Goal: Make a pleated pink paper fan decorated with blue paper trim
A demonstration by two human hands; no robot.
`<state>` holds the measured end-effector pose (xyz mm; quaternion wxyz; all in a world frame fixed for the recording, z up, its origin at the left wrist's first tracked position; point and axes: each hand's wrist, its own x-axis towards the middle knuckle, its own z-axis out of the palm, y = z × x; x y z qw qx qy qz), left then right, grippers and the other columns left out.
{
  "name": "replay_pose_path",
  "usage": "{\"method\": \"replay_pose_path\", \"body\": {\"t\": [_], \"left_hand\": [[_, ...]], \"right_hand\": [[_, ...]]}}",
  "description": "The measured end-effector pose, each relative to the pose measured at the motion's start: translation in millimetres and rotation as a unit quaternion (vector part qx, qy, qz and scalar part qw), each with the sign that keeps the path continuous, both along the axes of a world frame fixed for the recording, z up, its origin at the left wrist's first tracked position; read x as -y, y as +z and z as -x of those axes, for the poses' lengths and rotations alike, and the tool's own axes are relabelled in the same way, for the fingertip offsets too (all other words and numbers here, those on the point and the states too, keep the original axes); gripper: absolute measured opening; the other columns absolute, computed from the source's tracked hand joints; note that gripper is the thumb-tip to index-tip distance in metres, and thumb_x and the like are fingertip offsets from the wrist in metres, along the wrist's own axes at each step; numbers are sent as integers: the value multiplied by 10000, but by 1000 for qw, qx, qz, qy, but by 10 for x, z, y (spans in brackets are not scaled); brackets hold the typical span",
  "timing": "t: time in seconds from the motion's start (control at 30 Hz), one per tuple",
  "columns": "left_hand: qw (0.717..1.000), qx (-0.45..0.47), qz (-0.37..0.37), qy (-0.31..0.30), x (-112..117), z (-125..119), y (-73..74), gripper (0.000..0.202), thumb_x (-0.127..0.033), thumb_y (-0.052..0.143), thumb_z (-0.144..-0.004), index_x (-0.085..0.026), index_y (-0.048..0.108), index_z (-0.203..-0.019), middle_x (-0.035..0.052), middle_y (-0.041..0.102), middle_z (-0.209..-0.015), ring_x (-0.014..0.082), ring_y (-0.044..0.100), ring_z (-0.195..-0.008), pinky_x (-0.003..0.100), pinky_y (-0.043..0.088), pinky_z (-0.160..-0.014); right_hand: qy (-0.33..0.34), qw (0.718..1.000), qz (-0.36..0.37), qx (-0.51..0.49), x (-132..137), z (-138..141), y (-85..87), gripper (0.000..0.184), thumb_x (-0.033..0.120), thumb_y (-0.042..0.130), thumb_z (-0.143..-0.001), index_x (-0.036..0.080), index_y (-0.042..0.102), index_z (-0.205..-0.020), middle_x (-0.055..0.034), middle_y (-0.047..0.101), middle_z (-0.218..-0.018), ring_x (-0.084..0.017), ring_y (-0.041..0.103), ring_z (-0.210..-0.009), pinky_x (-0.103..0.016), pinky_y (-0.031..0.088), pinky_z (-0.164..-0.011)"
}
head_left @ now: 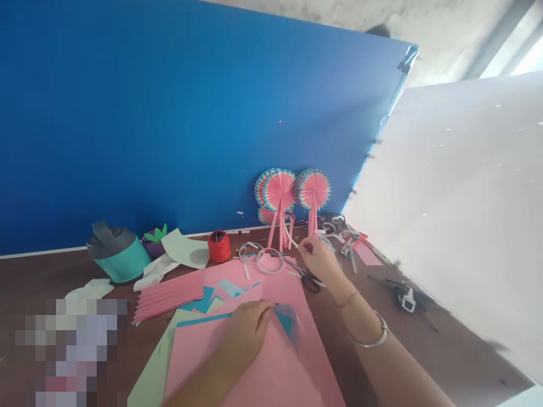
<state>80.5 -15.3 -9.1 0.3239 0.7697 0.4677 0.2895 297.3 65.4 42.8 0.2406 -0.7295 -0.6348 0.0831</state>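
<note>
My left hand (248,330) is closed at the top edge of a pink paper sheet (271,379), fingers pressed together. A blue strip (199,321) runs along that edge, and the sheet's right corner curls up, showing a pale and blue underside. Farther off, my right hand (318,257) pinches the lower end of a thin white strip (290,234), which reaches up toward the standing pink pleated paper fans (282,191). Just below the right hand lie scissors (311,281). Rolls of tape (270,261) rest on the pink paper to its left.
A red spool-like container (219,247), a teal and grey container (121,254) and a folded pink pleated paper (169,294) lie to the left. A pale green sheet (186,249) leans behind. A black tool with a white part (408,299) lies right. A blue panel (169,124) stands behind.
</note>
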Motion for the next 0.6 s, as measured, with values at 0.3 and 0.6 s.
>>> {"method": "replay_pose_path", "body": {"t": [0.3,0.6], "left_hand": [[897,308,188,254,-227,118,209,261,-273,545,-767,-194,540,-1015,86,589,-1122,204,563,-1054,323,425,-885],[889,336,176,259,-182,529,663,212,-265,514,-757,-213,584,-949,57,624,-1069,194,558,-1041,309,433,-854]], "right_hand": [[213,841,233,-438,422,581,-168,99,252,579,-694,170,524,-685,-13,637,-677,-119,588,-628,-196,371,-507],[211,869,312,-321,485,658,-337,69,116,547,-698,171,515,-674,-1,625,-614,-135,611,-629,-231,465,-591]]}}
